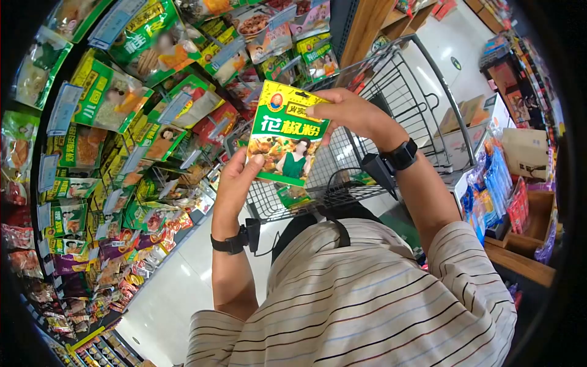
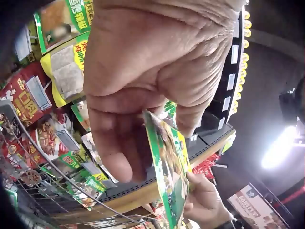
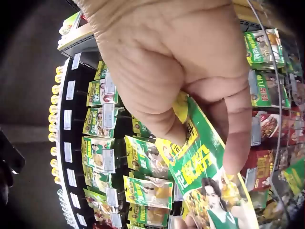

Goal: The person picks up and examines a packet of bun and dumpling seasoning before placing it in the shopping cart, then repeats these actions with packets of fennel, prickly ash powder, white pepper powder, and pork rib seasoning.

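Note:
A green and yellow seasoning packet (image 1: pixel 284 137) with large white and yellow lettering faces up between my hands in the head view. My right hand (image 1: pixel 361 116) pinches its upper right corner, thumb on the front. At the lower left edge, my left hand (image 1: pixel 235 177) holds it with the thumb over the front and the fingers behind. The left wrist view catches the packet (image 2: pixel 167 169) nearly edge-on beside the left hand (image 2: pixel 152 67). From the right wrist, the packet (image 3: pixel 209 167) shows its printed front under the right hand (image 3: pixel 176 62).
A wire shopping cart (image 1: pixel 391 92) stands just beyond the hands. Racks of hanging packets (image 1: pixel 110 92) with price tags fill the left side. Wooden display shelving (image 1: pixel 520 263) and a cardboard box (image 1: pixel 526 153) are on the right. Pale floor (image 1: pixel 177 287) shows lower left.

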A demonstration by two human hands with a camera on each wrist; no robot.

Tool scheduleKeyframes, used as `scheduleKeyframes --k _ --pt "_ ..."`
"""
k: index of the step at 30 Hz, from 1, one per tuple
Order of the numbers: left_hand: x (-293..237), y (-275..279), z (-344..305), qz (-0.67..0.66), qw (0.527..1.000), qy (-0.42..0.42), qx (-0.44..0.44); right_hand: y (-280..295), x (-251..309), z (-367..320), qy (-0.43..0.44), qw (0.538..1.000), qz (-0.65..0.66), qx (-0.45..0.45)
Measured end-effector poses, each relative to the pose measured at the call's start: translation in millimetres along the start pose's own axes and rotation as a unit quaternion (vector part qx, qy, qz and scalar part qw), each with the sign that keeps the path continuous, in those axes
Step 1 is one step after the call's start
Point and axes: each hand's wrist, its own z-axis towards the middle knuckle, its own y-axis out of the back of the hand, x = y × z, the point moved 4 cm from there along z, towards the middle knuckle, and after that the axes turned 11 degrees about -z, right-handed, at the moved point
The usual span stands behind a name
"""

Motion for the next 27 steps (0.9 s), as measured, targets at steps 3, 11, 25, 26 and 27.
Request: scheduleKeyframes --k 3,11,25,26,27 --pt "0 4 -9 -0.048 0.999 -0.001 -0.024 -7 9 0 0.026 0.998 0.058 -0.011" --pt "-18 13 -35 -0.140 0.983 -0.068 -0.094 -44 0 11 0.073 0.995 0.052 0.048" --pt "-48 9 -66 -0.116 0.976 -0.149 -0.110 -82 40 -4 0.134 0.991 0.004 0.024" --pt "-50 8 -66 -0.112 0.976 -0.156 -0.106 -82 42 -5 0.135 0.990 0.002 0.026" --pt "-51 8 -66 -0.108 0.975 -0.164 -0.102 -83 43 -7 0.137 0.990 -0.001 0.028"
